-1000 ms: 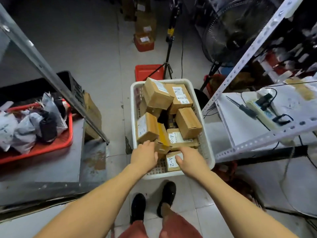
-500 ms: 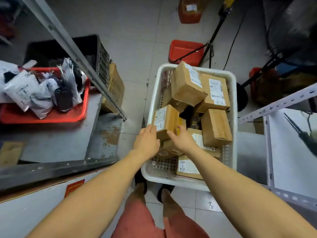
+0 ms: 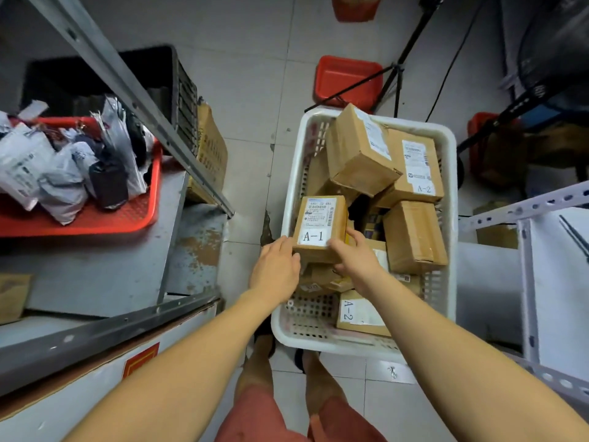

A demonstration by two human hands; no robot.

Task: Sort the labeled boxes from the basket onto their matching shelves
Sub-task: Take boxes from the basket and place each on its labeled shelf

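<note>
A white plastic basket point(image 3: 447, 237) stands on the floor in front of me, holding several brown cardboard boxes. Both hands are on a box labelled A-1 point(image 3: 320, 226) at the basket's left side. My left hand point(image 3: 276, 271) presses against its lower left edge. My right hand point(image 3: 355, 260) grips its lower right corner, with fingers curled round the side. Two boxes labelled A-2 lie in the basket, one at the near edge point(image 3: 358, 314) and one at the far right point(image 3: 414, 167). An unlabelled-looking box point(image 3: 412, 236) sits at the right.
A grey metal shelf point(image 3: 95, 275) stands at my left, bearing a red tray point(image 3: 140, 215) of plastic-wrapped parcels. A white slotted shelf point(image 3: 554, 282) is at my right. A black crate point(image 3: 178, 90), a red bin point(image 3: 347, 79) and a tripod point(image 3: 398, 68) stand on the tiled floor beyond.
Both hands moved from the basket's near edge up to the A-1 box and took hold of it. The box now faces me with its label showing. The view tilted down and left.
</note>
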